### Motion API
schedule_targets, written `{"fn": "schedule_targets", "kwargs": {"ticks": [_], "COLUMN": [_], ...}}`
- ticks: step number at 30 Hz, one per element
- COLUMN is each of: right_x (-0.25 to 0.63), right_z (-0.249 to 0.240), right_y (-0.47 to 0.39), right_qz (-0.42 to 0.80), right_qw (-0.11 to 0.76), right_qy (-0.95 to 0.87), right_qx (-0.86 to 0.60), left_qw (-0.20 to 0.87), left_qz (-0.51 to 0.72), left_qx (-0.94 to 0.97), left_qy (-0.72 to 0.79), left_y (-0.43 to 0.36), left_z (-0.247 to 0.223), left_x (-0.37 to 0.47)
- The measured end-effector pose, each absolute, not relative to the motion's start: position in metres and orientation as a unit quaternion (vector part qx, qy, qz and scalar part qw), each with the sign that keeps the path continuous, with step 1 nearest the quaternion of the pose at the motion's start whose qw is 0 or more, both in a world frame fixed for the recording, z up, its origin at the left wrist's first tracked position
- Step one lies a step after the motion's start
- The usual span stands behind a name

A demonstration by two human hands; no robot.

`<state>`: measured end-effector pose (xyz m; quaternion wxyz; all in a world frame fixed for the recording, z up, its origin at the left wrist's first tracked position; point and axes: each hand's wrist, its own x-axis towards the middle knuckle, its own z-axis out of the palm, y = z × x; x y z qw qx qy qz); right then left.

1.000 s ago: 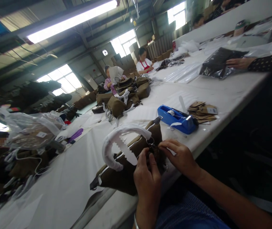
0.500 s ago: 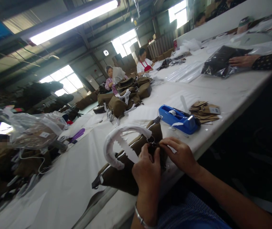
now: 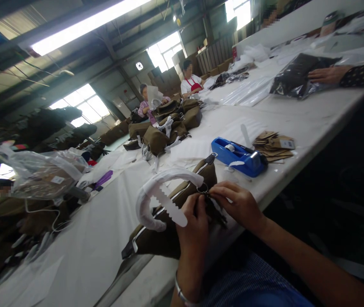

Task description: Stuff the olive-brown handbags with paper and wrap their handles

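Observation:
An olive-brown handbag [image 3: 159, 243] lies tilted at the table's near edge, its silver zipper facing up. Its curved handle [image 3: 142, 207] is wrapped in white padding, and a white notched strip [image 3: 172, 209] sticks out beside it. Below the metal ring at the handle's end, my left hand [image 3: 193, 226] is closed, thumb and fingers pinching a small dark metal clasp [image 3: 205, 192]. From the right, my right hand [image 3: 241, 207] pinches at the same clasp with its fingertips. A dark strap-like piece [image 3: 218, 215] hangs between the hands. The fingers partly hide the clasp.
A blue tape dispenser [image 3: 238, 157] and a stack of brown tags [image 3: 274, 145] stand beyond my right hand. Several olive bags [image 3: 169, 128] are piled farther back. At the right, a co-worker's hand [image 3: 330, 74] rests on a plastic-wrapped dark bundle [image 3: 303, 74].
My left fingers have shifted slightly left and drawn closer together at the clasp. More of the dark hanging piece shows, and the white notched strip now lies in front of my left wrist.

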<state>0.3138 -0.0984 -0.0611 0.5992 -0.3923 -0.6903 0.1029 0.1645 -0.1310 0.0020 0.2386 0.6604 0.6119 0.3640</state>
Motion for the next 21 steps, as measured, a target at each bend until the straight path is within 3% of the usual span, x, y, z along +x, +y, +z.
{"fn": "schedule_targets", "kwargs": {"ticks": [5, 9, 14, 18, 21], "right_x": [0.322, 0.344, 0.352, 0.341, 0.335], "right_z": [-0.059, -0.061, -0.054, -0.043, -0.037], "right_y": [-0.102, -0.119, -0.135, -0.133, -0.132], "right_qz": [0.185, 0.266, 0.403, 0.482, 0.55], "right_qw": [0.544, 0.521, 0.611, 0.719, 0.734], "right_qy": [-0.691, -0.638, -0.464, -0.329, -0.279], "right_qx": [-0.438, -0.5, -0.5, -0.379, -0.285], "left_qw": [0.127, 0.166, 0.275, 0.377, 0.401], "left_qz": [0.429, 0.469, 0.528, 0.531, 0.541], "left_qx": [0.674, 0.627, 0.583, 0.555, 0.57], "left_qy": [0.589, 0.599, 0.553, 0.518, 0.471], "left_y": [-0.129, -0.138, -0.145, -0.143, -0.14], "left_z": [-0.001, 0.006, 0.016, 0.017, 0.014], "left_x": [0.149, 0.138, 0.147, 0.157, 0.162]}}
